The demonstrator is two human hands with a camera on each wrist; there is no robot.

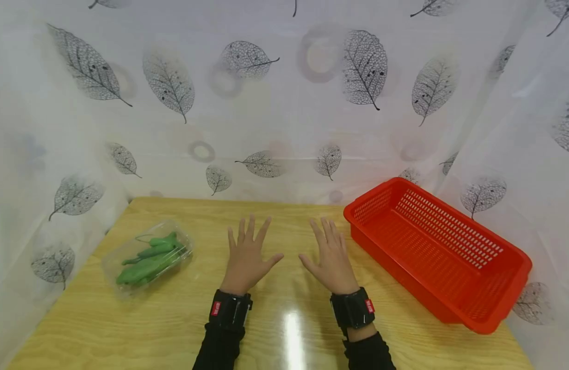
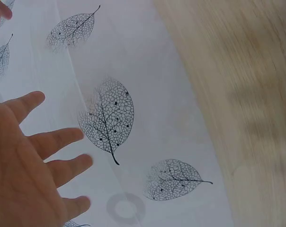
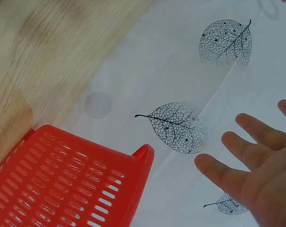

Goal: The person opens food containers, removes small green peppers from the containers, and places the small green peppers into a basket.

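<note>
Both hands are held out over the middle of the table, fingers straight and spread, with nothing in them. My left hand is nearest to a clear plastic tray that holds several green peppers at the table's left. Close to the red basket on the right is my right hand, not touching it. The left wrist view shows the left palm at its left edge. In the right wrist view, the fingers spread beside the basket's slotted wall.
The wooden table ends at a white curtain printed with dark leaves, which hangs behind and at both sides. The basket stands at an angle along the right edge, its far end near the curtain.
</note>
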